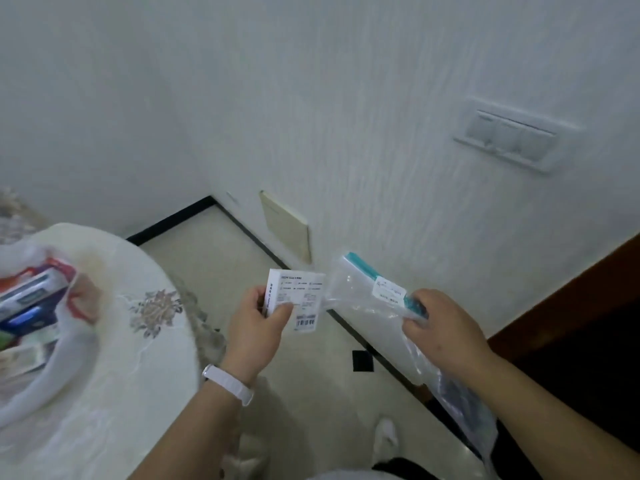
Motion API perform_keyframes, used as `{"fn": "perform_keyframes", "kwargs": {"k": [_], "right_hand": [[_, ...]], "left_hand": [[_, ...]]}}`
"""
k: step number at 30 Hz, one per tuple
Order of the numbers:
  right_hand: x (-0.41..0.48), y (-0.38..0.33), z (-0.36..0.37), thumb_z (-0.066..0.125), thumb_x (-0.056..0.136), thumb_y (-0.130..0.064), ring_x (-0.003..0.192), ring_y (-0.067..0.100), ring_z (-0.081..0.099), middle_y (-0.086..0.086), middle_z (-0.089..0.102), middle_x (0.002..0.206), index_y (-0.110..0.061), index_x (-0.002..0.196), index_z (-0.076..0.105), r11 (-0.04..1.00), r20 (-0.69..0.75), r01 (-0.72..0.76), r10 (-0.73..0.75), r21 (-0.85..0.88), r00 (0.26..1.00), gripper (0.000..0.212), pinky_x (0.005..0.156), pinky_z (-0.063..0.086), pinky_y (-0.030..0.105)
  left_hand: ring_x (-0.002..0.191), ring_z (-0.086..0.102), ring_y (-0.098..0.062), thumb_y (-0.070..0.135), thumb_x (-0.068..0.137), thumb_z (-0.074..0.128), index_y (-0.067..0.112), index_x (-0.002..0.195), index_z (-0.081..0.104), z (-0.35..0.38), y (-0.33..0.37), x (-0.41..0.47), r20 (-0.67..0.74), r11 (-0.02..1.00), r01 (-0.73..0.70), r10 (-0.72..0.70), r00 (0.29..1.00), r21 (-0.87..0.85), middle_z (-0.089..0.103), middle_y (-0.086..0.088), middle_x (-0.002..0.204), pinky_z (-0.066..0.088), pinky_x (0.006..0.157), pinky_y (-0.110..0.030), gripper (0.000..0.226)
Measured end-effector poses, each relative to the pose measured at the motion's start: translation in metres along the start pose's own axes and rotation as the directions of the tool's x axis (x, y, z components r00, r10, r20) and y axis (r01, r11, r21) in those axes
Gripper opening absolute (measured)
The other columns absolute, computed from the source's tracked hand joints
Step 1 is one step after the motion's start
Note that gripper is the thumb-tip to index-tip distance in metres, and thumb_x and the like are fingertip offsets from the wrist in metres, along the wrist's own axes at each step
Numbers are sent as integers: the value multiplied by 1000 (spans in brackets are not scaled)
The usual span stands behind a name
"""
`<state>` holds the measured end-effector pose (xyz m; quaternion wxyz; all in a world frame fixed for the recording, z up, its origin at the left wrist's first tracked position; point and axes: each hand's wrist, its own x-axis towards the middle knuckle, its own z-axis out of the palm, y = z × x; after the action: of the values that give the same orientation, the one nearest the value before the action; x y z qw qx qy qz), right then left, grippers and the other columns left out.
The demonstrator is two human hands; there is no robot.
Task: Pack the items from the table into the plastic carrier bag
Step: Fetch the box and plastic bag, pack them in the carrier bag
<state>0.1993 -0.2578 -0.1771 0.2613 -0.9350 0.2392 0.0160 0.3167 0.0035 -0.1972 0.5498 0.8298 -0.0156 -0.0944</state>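
Observation:
My left hand point(254, 327) grips a small white box point(301, 299) with printed text and a barcode, held up over the floor to the right of the table. My right hand point(443, 332) grips a clear plastic packet point(360, 299) with a teal strip and a white label; its loose end hangs down past my wrist. The white plastic carrier bag point(52, 368) lies open on the round table point(138, 358) at the left, with several boxes and packets inside it.
The table carries a white floral cloth. A white wall with a switch panel point(509, 138) and a beige cover plate point(287, 226) stands ahead. A dark wooden door point(571, 306) is at the right, and tiled floor lies below my hands.

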Motion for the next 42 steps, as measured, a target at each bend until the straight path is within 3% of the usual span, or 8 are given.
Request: {"fn": "perform_keyframes", "kwargs": {"k": [5, 8, 11, 14, 18, 23, 35, 42], "right_hand": [[99, -27, 14, 60, 90, -36, 83, 11, 59, -9, 54, 106, -27, 110, 53, 991, 78, 130, -132, 27, 988, 23, 70, 58, 36], [159, -46, 20, 60, 89, -36, 79, 8, 58, -8, 55, 104, -28, 105, 52, 977, 121, 203, -211, 70, 970, 20, 69, 58, 37], [213, -68, 22, 61, 89, -35, 80, 10, 58, -9, 53, 101, -28, 104, 51, 958, 164, 271, -284, 100, 945, 19, 68, 58, 37], [261, -95, 27, 61, 88, -33, 83, 12, 58, -8, 52, 101, -28, 102, 51, 916, 207, 380, -400, 130, 893, 18, 65, 56, 32], [302, -140, 45, 62, 87, -29, 75, 10, 55, -5, 54, 100, -24, 104, 54, 869, 291, 470, -494, 153, 819, 20, 53, 41, 23], [321, -198, 81, 62, 83, -32, 76, 11, 58, -6, 58, 97, -29, 101, 54, 818, 389, 546, -569, 180, 725, 20, 63, 53, 33], [371, -380, 158, 63, 84, -30, 75, 1, 52, -8, 56, 97, -29, 103, 57, 622, 501, 778, -703, 90, 505, 20, 57, 40, 22], [363, -478, 198, 64, 86, -29, 75, 7, 55, -6, 56, 98, -27, 105, 56, 516, 522, 851, -754, 95, 399, 21, 58, 45, 26]], "left_hand": [[81, 67, -4, 20, 87, 69, 29, 96, 57, -7, 4, 44, -124, 997, 49, -42, 991, 52, 68, 10, 92, 54, 63, -19, 18], [85, 68, -8, 21, 87, 69, 24, 104, 57, -9, 10, 72, -209, 991, 123, -110, 972, 49, 68, 7, 99, 59, 66, -25, 21], [78, 63, -1, 18, 89, 68, 19, 107, 57, -13, 26, 97, -318, 984, 163, -132, 939, 75, 65, 8, 94, 50, 53, -10, 21], [74, 60, 1, 17, 90, 67, 20, 99, 56, -21, 38, 119, -444, 978, 190, -133, 886, 86, 63, 11, 88, 44, 48, -7, 15], [84, 66, -9, 21, 89, 67, 22, 97, 56, -42, 34, 130, -578, 967, 254, -203, 790, 9, 66, 7, 95, 52, 55, -16, 14], [84, 66, -7, 18, 89, 68, 21, 99, 57, -80, 15, 131, -722, 948, 304, -276, 634, -96, 67, 9, 93, 52, 57, -16, 15], [88, 57, 5, 13, 88, 66, 24, 102, 55, -217, -57, 168, -941, 953, 194, -272, 200, -234, 59, 22, 95, 48, 66, -20, 22], [96, 60, -5, 20, 89, 65, 36, 109, 57, -284, -93, 175, -968, 961, 233, -188, 164, -147, 60, 23, 101, 54, 67, -25, 26]]}}
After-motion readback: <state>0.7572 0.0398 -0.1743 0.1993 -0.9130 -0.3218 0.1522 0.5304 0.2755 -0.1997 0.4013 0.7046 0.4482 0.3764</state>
